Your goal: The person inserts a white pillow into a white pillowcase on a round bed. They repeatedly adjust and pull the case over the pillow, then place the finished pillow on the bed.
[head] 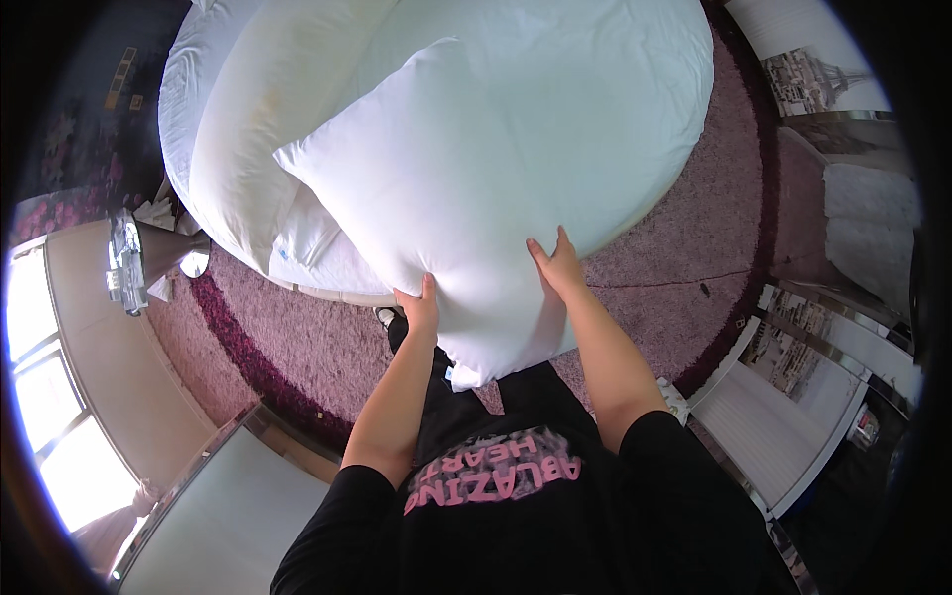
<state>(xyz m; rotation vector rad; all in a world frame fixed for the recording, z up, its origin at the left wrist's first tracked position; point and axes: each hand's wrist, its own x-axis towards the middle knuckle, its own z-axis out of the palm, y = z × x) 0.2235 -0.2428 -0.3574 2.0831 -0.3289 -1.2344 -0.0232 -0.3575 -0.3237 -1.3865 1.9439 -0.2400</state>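
A large white pillow (446, 186) is in front of me, tilted from the bed towards my legs, its near corner with a small tag hanging over my dark trousers. My left hand (421, 306) grips its left edge, the thumb on top and the other fingers mostly hidden. On the right side my right hand (559, 269) holds the pillow, thumb and a finger spread on the cloth, which creases below it. Beyond is the round bed (632, 97) under a pale sheet.
A second, off-white pillow (245, 141) lies along the bed's left side. Purple carpet (669, 245) with a dark border surrounds the bed. At left stands a lamp (160, 249); white-topped furniture (223, 513) is at lower left, drawer units (773, 416) at right.
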